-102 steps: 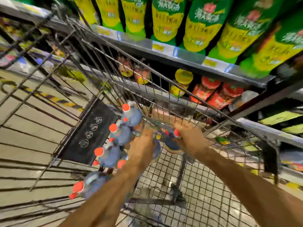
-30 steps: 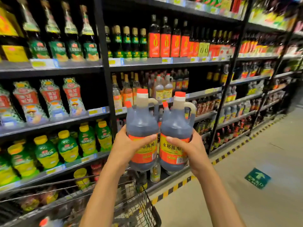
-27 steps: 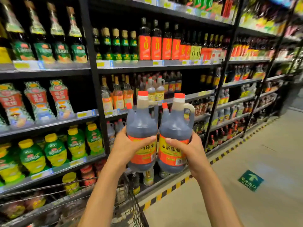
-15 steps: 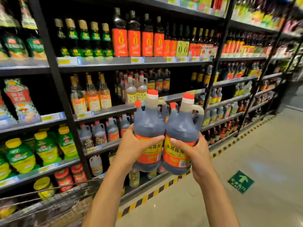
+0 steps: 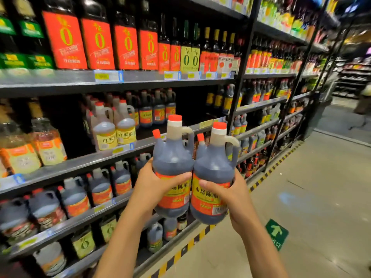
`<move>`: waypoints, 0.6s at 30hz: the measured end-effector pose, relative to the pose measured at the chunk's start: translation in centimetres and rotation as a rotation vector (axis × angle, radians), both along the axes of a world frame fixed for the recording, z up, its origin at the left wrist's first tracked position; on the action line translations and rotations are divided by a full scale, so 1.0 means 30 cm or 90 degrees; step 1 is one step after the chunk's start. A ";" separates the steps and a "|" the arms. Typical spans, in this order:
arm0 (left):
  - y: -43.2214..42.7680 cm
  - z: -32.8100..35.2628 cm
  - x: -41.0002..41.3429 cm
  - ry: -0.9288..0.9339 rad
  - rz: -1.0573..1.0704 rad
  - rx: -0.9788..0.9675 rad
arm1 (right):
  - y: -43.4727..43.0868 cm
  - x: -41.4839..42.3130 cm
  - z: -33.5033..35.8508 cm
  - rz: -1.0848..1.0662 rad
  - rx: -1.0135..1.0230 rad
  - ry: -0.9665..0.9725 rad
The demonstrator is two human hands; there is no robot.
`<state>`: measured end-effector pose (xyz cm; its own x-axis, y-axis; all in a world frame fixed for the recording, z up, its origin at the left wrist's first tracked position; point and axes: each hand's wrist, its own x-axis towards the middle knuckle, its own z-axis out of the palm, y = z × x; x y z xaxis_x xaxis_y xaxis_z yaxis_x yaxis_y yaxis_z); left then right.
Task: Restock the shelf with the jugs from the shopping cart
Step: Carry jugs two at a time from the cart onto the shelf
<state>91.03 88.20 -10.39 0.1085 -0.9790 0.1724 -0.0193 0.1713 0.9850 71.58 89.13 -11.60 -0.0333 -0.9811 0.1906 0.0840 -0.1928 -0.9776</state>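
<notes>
Before the shelf [image 5: 80, 162], raised left hand [image 5: 158, 184] and right hand [image 5: 227, 192] grip jugs [image 5: 172, 157]

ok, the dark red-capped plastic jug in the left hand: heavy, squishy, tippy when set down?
Probably heavy for its size: the dark red-capped plastic jug looks filled to the shoulder. Likely stiff: no denting under the left hand. Wide body, narrow neck: should stand steady.
</notes>
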 end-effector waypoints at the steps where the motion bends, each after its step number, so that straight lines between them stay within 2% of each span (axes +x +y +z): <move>1: -0.054 0.007 -0.008 0.003 -0.001 -0.005 | -0.052 -0.002 0.002 -0.006 -0.002 0.003; 9: -0.415 -0.002 -0.032 0.010 0.012 -0.004 | -0.440 -0.034 -0.001 0.033 0.004 0.027; 18: -0.755 -0.052 -0.095 0.011 0.153 0.005 | -0.912 -0.087 -0.064 0.192 0.006 0.011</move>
<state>88.19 65.56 -11.96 0.3414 -0.9261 0.1607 -0.0420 0.1557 0.9869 68.98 61.77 -13.52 0.2634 -0.9478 0.1799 0.1192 -0.1531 -0.9810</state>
